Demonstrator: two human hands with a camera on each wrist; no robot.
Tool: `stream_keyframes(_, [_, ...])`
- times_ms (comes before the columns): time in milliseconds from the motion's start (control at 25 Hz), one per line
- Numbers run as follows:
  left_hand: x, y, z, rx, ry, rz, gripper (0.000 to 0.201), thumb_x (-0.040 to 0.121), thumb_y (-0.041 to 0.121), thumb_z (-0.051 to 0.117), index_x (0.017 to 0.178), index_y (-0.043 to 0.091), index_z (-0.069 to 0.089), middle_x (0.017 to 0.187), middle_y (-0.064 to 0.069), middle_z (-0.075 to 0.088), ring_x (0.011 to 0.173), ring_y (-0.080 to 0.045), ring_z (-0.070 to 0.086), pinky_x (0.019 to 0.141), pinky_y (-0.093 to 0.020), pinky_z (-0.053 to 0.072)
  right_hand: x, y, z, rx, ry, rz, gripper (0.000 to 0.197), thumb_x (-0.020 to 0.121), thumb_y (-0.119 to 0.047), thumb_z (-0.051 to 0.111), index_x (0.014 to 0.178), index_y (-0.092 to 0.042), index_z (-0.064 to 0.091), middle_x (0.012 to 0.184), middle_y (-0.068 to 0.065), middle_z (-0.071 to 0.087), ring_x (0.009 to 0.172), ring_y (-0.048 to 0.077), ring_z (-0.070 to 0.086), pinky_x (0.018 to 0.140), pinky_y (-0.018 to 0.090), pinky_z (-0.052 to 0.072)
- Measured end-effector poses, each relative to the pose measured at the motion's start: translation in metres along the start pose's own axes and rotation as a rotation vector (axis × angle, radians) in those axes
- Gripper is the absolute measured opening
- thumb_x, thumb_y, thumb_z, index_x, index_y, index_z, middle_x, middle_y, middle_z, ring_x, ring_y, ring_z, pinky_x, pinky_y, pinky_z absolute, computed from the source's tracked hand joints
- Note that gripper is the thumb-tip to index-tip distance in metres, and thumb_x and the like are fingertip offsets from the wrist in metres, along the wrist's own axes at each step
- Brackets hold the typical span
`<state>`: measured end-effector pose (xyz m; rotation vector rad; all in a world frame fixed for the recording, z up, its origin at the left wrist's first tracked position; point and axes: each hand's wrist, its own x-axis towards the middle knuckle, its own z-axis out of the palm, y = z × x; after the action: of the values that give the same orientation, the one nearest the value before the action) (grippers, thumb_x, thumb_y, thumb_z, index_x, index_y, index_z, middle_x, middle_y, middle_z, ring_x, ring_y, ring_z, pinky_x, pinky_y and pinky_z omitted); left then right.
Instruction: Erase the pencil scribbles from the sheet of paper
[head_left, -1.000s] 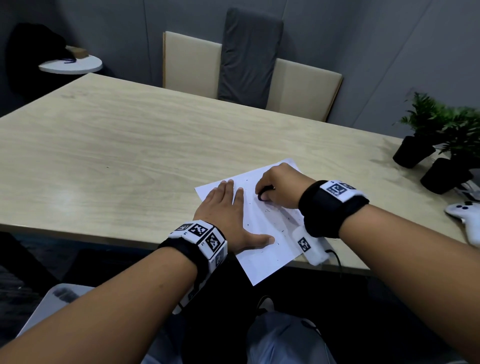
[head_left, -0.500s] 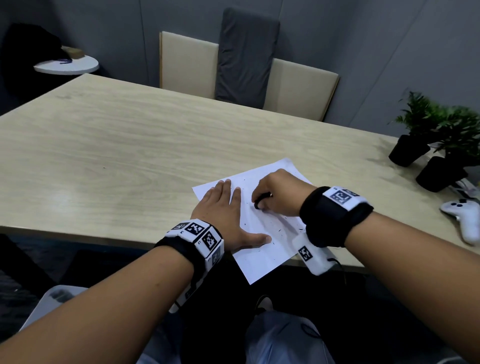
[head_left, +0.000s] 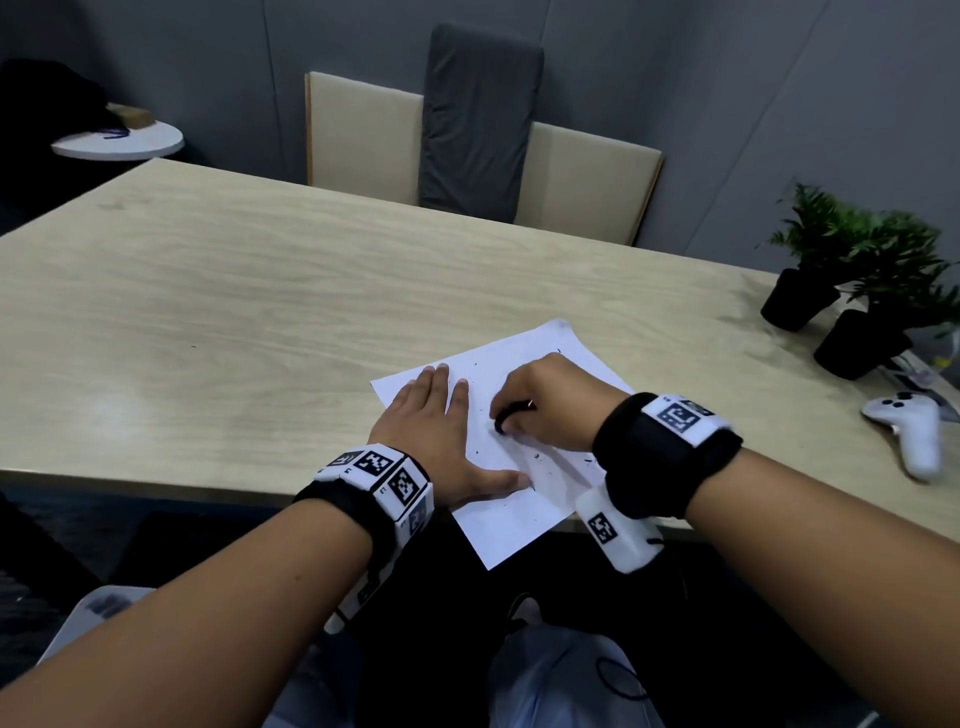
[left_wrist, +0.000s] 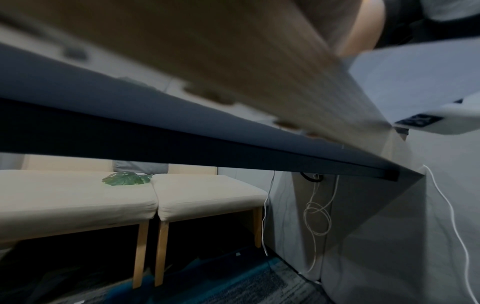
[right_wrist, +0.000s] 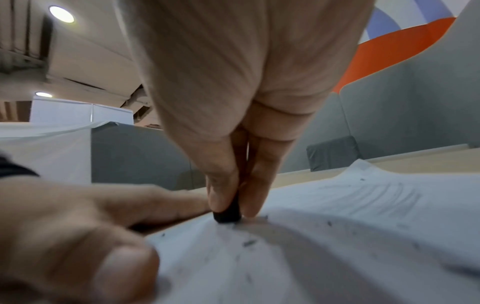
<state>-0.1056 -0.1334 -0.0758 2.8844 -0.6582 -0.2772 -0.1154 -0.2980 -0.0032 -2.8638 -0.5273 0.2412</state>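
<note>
A white sheet of paper (head_left: 524, 512) lies at the near edge of the wooden table (head_left: 234, 322), one corner hanging over the edge. My left hand (head_left: 441, 431) lies flat on its left part, fingers straight, thumb spread. My right hand (head_left: 540, 405) pinches a small black eraser (head_left: 506, 418), seen in the right wrist view as a black eraser (right_wrist: 227, 211) whose tip touches the paper (right_wrist: 337, 236). Dark eraser crumbs (head_left: 537, 457) dot the sheet. Faint pencil strokes (right_wrist: 389, 195) show on the far part of the sheet. The left wrist view looks under the table.
Two potted plants (head_left: 852, 280) and a white game controller (head_left: 914, 431) sit at the table's right end. Beige chairs (head_left: 571, 182) with a grey cloth stand behind the table. A small round white side table (head_left: 119, 143) stands at far left.
My right hand with the eraser has slid toward me and a little left across the sheet. My left hand has stayed flat in place.
</note>
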Motion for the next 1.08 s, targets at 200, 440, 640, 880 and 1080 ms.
stream_keyframes(200, [0.000,-0.001,0.001,0.003,0.000,0.002,0.137,0.059,0.100,0.031,0.156,0.012,-0.008,0.163,-0.010,-0.016,0.149,-0.021,-0.018,0.121,-0.036,-0.008,-0.021,0.004,-0.001,-0.061,-0.161,-0.033,0.024,0.078,-0.006,0.062,0.093,-0.018,0.075,0.091,-0.007,0.071,0.086,0.008,0.059,0.081,0.025,0.048])
stream_keyframes(440, [0.001,-0.002,-0.001,0.014,-0.035,0.026,0.132,0.062,0.098,0.032,0.156,0.015,-0.009,0.162,-0.008,-0.019,0.149,-0.021,-0.019,0.121,-0.038,-0.009,-0.050,0.022,-0.013,0.202,0.082,0.246,0.014,0.080,-0.011,0.069,0.089,-0.020,0.075,0.084,-0.009,0.072,0.073,0.004,0.064,0.072,0.025,0.053])
stream_keyframes(640, [-0.005,0.011,-0.009,0.095,0.037,0.112,0.107,0.082,0.080,0.035,0.156,0.011,0.001,0.164,-0.006,-0.009,0.150,-0.019,-0.014,0.121,-0.040,-0.010,-0.057,0.038,-0.004,0.359,0.224,0.440,0.011,0.078,-0.010,0.069,0.084,-0.017,0.075,0.077,-0.007,0.072,0.069,0.009,0.067,0.060,0.018,0.050])
stream_keyframes(880, [-0.001,0.039,0.000,0.082,-0.047,0.125,0.094,0.093,0.071,0.025,0.156,0.009,-0.005,0.164,-0.008,-0.012,0.150,-0.019,-0.014,0.122,-0.038,-0.007,-0.053,0.024,0.026,0.395,0.307,0.453,0.011,0.079,-0.013,0.067,0.086,-0.016,0.075,0.080,-0.003,0.072,0.076,0.012,0.065,0.073,0.023,0.052])
stream_keyframes(1080, [-0.007,0.027,0.010,0.088,-0.021,0.149,0.092,0.091,0.074,0.019,0.156,0.016,-0.009,0.163,0.000,-0.017,0.149,-0.013,-0.017,0.121,-0.034,-0.007,-0.057,0.021,0.039,0.407,0.360,0.422,0.013,0.082,-0.014,0.065,0.090,-0.016,0.075,0.081,-0.006,0.071,0.079,0.008,0.064,0.071,0.014,0.047])
